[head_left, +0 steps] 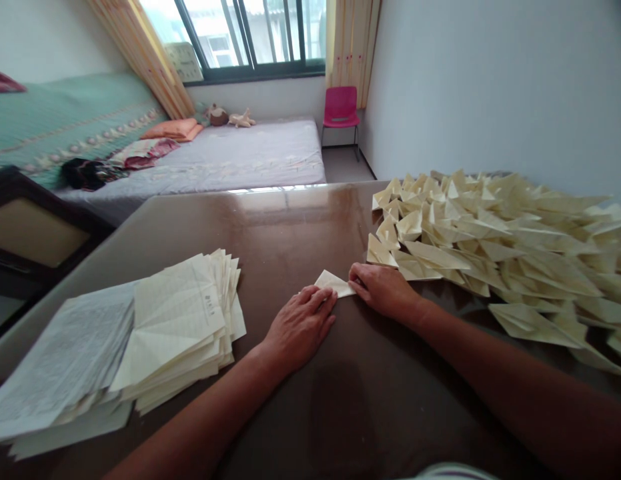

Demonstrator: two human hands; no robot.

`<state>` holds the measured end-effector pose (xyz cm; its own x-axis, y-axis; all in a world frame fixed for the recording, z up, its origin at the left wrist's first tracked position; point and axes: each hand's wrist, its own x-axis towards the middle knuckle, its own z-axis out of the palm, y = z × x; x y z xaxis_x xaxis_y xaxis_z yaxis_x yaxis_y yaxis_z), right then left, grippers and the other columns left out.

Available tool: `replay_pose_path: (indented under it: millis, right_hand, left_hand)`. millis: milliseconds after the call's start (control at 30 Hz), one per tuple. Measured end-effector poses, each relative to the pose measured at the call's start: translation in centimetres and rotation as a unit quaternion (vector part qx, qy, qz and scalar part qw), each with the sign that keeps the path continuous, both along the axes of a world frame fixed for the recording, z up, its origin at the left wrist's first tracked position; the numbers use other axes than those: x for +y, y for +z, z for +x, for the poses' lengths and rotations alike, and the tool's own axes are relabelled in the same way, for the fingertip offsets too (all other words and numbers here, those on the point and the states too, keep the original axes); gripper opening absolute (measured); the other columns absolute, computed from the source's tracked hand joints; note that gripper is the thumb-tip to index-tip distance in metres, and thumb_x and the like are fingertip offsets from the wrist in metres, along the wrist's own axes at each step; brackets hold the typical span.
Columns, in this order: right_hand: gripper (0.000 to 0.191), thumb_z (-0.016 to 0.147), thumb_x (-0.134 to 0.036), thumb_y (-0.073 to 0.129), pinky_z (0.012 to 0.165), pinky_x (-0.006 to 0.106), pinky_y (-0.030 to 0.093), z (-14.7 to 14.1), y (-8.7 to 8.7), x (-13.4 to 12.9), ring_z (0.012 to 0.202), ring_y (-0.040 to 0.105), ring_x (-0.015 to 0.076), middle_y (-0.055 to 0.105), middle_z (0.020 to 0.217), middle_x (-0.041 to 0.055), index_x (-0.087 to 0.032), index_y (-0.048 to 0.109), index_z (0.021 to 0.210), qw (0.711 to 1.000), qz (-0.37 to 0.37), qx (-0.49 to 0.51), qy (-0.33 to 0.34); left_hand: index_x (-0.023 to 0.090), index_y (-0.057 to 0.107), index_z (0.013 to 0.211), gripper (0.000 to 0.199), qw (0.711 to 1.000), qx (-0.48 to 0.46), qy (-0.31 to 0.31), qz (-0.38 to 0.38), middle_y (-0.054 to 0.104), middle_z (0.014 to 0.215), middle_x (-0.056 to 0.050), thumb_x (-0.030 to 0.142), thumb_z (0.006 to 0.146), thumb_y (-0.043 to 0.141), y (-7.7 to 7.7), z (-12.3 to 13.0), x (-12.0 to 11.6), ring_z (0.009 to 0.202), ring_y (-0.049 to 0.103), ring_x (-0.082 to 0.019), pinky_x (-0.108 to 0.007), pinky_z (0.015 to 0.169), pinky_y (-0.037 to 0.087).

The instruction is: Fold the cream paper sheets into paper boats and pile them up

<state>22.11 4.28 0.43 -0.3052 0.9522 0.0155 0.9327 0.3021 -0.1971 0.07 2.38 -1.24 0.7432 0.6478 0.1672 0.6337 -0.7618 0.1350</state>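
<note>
A small folded sheet of cream paper [333, 283] lies on the brown table in front of me, a pointed corner sticking up at its far side. My left hand [303, 323] holds its left end down, fingers close together over the paper. At the right end, my right hand [383, 288] has its fingers curled and pinches the corner. Both hands rest at table height, a short gap between them. Part of the paper is hidden under my fingers.
Left of my hands lies a stack of creased cream sheets [175, 313], overlapping a stack of greyish printed paper [65, 360]. A large heap of folded paper boats [490, 233] covers the table's right side against the wall. Beyond the table [270, 233] stand a bed [270, 150] and a pink chair [341, 107].
</note>
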Motion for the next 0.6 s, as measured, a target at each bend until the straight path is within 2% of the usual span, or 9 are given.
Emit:
replay_pose_path:
  millis: [167, 233, 300, 400, 500, 600]
  right_hand:
    - [0.019, 0.092, -0.021, 0.045, 0.062, 0.025, 0.038, -0.2, 1.8, -0.4, 0.086, 0.061, 0.0171, 0.061, 0.106, 0.0065, -0.022, 0.060, 0.105, 0.999, 0.035, -0.039, 0.011]
    - [0.025, 0.092, -0.015, 0.043, 0.064, 0.025, 0.041, -1.1, 2.6, -1.1, 0.090, 0.060, 0.0180, 0.060, 0.106, 0.0073, -0.024, 0.062, 0.106, 0.995, 0.030, -0.064, 0.064]
    - [0.026, 0.090, -0.014, 0.045, 0.061, 0.026, 0.043, -2.4, 2.8, -2.1, 0.088, 0.061, 0.0203, 0.062, 0.106, 0.0108, -0.020, 0.063, 0.108, 0.987, -0.003, -0.107, 0.118]
    - [0.037, 0.089, -0.006, 0.039, 0.060, 0.032, 0.047, -3.5, 2.2, -3.9, 0.092, 0.061, 0.0255, 0.061, 0.115, 0.0190, -0.009, 0.057, 0.121, 0.977, -0.023, -0.173, 0.124]
    - [0.045, 0.086, -0.002, 0.037, 0.059, 0.035, 0.048, -3.0, 1.7, -4.9, 0.090, 0.061, 0.0277, 0.060, 0.117, 0.0212, -0.004, 0.050, 0.129, 0.971, -0.021, -0.208, 0.113]
    - [0.038, 0.085, -0.003, 0.041, 0.057, 0.033, 0.045, -1.5, 2.3, -4.4, 0.085, 0.062, 0.0259, 0.064, 0.106, 0.0188, -0.008, 0.057, 0.119, 0.976, -0.023, -0.203, 0.073]
  left_hand:
    - [0.019, 0.045, 0.134, 0.041, 1.000, 0.000, 0.007, 0.008, 0.053, 0.130, -0.007, 0.033, 0.095, 0.042, -0.2, 0.0, -0.2, 0.121, 0.044, -0.025, -0.041, 0.102, 0.042]
    - [0.020, 0.044, 0.134, 0.041, 1.000, -0.005, 0.010, 0.009, 0.053, 0.129, -0.007, 0.032, 0.095, 0.043, -0.2, 0.0, -0.3, 0.120, 0.045, -0.025, -0.040, 0.100, 0.043]
    - [0.021, 0.044, 0.135, 0.041, 1.000, -0.010, 0.012, 0.010, 0.054, 0.128, -0.007, 0.031, 0.094, 0.044, -0.3, 0.0, -0.3, 0.119, 0.045, -0.025, -0.040, 0.099, 0.044]
    - [0.020, 0.045, 0.133, 0.040, 1.000, -0.014, 0.010, 0.011, 0.054, 0.127, -0.007, 0.031, 0.095, 0.044, -0.3, -0.1, -0.2, 0.118, 0.046, -0.025, -0.040, 0.099, 0.044]
    - [0.019, 0.047, 0.132, 0.039, 1.000, -0.016, 0.006, 0.010, 0.055, 0.127, -0.008, 0.031, 0.095, 0.043, -0.2, -0.2, -0.2, 0.119, 0.045, -0.025, -0.041, 0.100, 0.043]
    - [0.019, 0.048, 0.131, 0.039, 1.000, -0.020, -0.003, 0.013, 0.055, 0.126, -0.008, 0.030, 0.095, 0.044, 0.0, -0.3, 0.0, 0.119, 0.046, -0.025, -0.041, 0.101, 0.043]
